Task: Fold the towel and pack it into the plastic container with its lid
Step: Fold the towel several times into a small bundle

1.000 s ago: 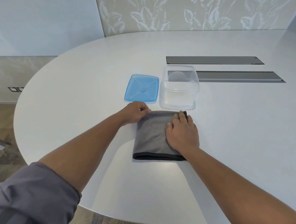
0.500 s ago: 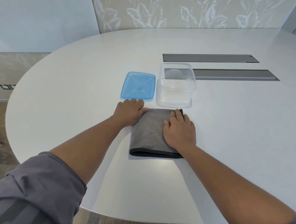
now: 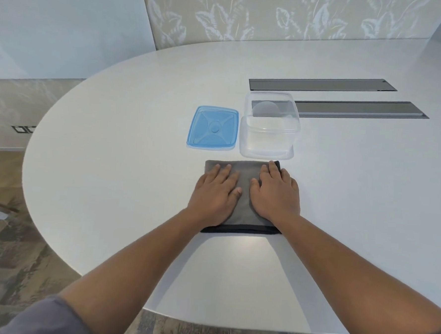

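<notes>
A grey towel (image 3: 245, 173) with a black hem lies folded into a rectangle on the white table, just in front of the containers. My left hand (image 3: 216, 192) lies flat on its left half, fingers spread. My right hand (image 3: 277, 193) lies flat on its right half, palm down. Neither hand grips the cloth. Behind the towel stands the clear plastic container (image 3: 269, 126), open and empty. Its blue lid (image 3: 212, 127) lies flat on the table to the left of it, apart from the towel.
Two dark recessed panels (image 3: 322, 84) (image 3: 359, 109) are set into the table (image 3: 111, 160) behind and right of the container. The rounded table edge curves along the left and near side, with patterned floor beyond.
My left hand has moved from the towel's far left corner onto its left half and now lies flat. The right hand has stayed on the right half.
</notes>
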